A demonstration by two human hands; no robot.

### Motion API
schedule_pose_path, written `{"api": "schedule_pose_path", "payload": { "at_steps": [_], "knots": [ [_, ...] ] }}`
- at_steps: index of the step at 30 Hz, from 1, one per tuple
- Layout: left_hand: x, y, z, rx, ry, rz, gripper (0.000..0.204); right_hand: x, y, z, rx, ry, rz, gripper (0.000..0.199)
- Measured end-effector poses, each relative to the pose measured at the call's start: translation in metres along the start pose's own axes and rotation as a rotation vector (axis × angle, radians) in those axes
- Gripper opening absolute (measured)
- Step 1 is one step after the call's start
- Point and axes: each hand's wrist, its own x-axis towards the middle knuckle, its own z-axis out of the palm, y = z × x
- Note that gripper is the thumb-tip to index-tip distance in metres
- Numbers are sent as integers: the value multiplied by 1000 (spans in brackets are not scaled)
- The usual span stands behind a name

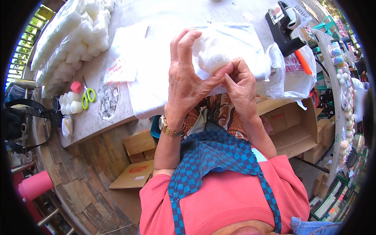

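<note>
Over the near edge of the white-covered table, both my hands are at a rounded white bundle (215,55) in thin, see-through plastic. My left hand (183,72) stands at its left side, thumb stretched across the bottom, other fingers curled upward around it. At the lower right of the bundle, my right hand (239,82) pinches with thumb and fingers, the tips meeting my left thumb. What exactly lies between these fingertips is hidden. White plastic sheets or bags (152,78) lie flat beneath the bundle. A gold-coloured watch (172,128) is on my left wrist.
Bagged white candle-like pieces (74,39) are piled at far left. Nearer are green-handled scissors (88,96) and small white cylinders (71,102). A black tape dispenser (284,33), an orange-handled tool (303,62) and a white plastic bag (282,82) lie right. An opened cardboard box (291,137) sits below.
</note>
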Motion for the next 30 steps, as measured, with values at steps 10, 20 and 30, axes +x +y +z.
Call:
{"api": "schedule_pose_path", "payload": {
  "at_steps": [10, 20, 30],
  "knots": [
    [8, -9, 12, -396, -75, -331, 86, -11, -8, -27, -105, -12, -204, 36],
    [16, 21, -21, -468, -371, -818, 93, -9, -21, -16, -170, 66, -242, 55],
    [11, 36, -43, -344, -271, -555, 75, 0, -59, -11, -2, 11, -67, 38]
  ]
}}
